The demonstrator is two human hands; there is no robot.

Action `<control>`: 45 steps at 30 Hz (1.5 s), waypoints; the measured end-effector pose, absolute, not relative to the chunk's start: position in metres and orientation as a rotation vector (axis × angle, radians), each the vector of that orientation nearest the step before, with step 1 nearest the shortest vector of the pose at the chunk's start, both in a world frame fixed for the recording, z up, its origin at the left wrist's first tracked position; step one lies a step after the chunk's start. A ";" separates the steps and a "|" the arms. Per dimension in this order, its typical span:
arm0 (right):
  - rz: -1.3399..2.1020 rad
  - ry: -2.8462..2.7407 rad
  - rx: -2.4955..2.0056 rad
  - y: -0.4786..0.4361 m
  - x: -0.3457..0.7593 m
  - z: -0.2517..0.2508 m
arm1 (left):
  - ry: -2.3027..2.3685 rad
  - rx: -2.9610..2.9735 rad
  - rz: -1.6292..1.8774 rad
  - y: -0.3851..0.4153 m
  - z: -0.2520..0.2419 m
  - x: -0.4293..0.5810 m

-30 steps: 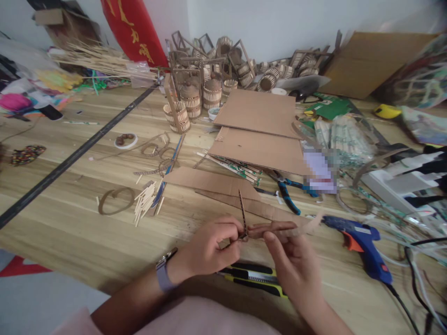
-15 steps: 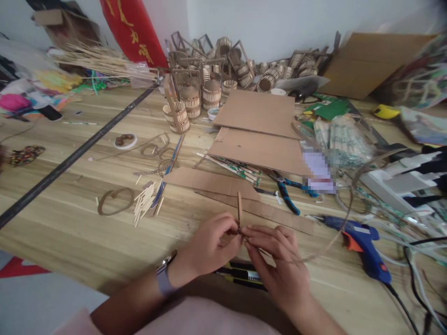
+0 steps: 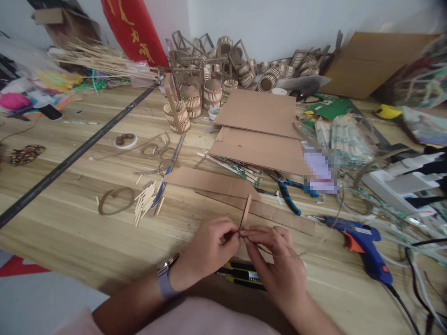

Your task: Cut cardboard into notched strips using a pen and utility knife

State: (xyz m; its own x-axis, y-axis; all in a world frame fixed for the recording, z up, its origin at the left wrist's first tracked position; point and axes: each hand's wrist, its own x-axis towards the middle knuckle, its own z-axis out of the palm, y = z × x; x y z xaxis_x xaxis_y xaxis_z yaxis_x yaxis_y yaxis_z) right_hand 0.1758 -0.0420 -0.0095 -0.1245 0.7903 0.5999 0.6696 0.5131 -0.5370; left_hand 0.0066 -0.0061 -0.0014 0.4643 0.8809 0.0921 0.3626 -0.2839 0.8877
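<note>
Both hands meet above the near edge of the wooden table (image 3: 70, 223). My left hand (image 3: 209, 249) pinches the lower end of a thin cardboard strip (image 3: 245, 211) that stands up between the hands. My right hand (image 3: 279, 267) pinches the same strip just to the right, fingers pressed together; the strip's long tail trails off to the right, blurred. A black and yellow utility knife (image 3: 240, 272) lies on the table under the hands. A watch sits on my left wrist.
A blue glue gun (image 3: 359, 242) lies right of the hands, its cable running off right. Cardboard sheets (image 3: 258, 139), blue-handled pliers (image 3: 288, 193) and a pile of short sticks (image 3: 145, 200) lie beyond. Small wooden lantern frames (image 3: 206, 88) crowd the back. A white power strip (image 3: 401, 181) is at right.
My right hand slid left along the strip until its fingers met my left hand. The strip's upright end tilted slightly right, and its long tail swung out to the right.
</note>
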 end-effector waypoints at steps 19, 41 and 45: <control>0.656 -1.415 -1.281 -0.042 0.176 -0.013 | 0.961 1.828 0.893 -0.006 0.001 0.005; 0.315 -1.774 -1.211 -0.043 0.181 -0.011 | 0.904 1.846 0.890 -0.004 0.002 0.003; 0.513 -1.595 -1.301 -0.047 0.181 -0.014 | 0.876 1.840 0.887 -0.003 0.001 0.003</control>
State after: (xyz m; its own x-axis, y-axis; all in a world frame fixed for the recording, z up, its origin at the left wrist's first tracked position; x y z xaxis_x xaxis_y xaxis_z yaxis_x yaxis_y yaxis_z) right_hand 0.1808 -0.0467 -0.0136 0.0498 0.9083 0.4154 0.4961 0.3384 -0.7996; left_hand 0.0026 -0.0032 0.0008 0.4944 0.8415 0.2176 0.2070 -0.3571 0.9108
